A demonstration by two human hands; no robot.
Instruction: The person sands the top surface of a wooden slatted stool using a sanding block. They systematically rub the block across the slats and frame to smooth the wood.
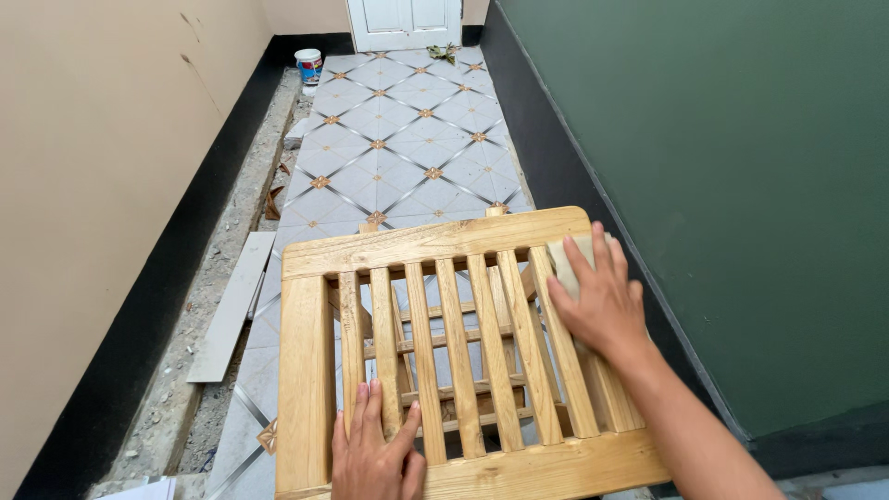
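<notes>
Slatted pale-wood rack (463,352) | left hand (375,454) flat, open on slats | right hand (602,301) pressing beige pad (567,259)

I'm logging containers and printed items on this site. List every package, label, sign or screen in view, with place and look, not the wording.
Bucket: far end of the tiled floor, by the left wall near the white door; round, white, with a colourful printed label band.
Paper sheets: bottom left corner; white, flat, only partly in view.
No signs or screens.

Paint bucket (308,66) — white door (405,23)
</notes>
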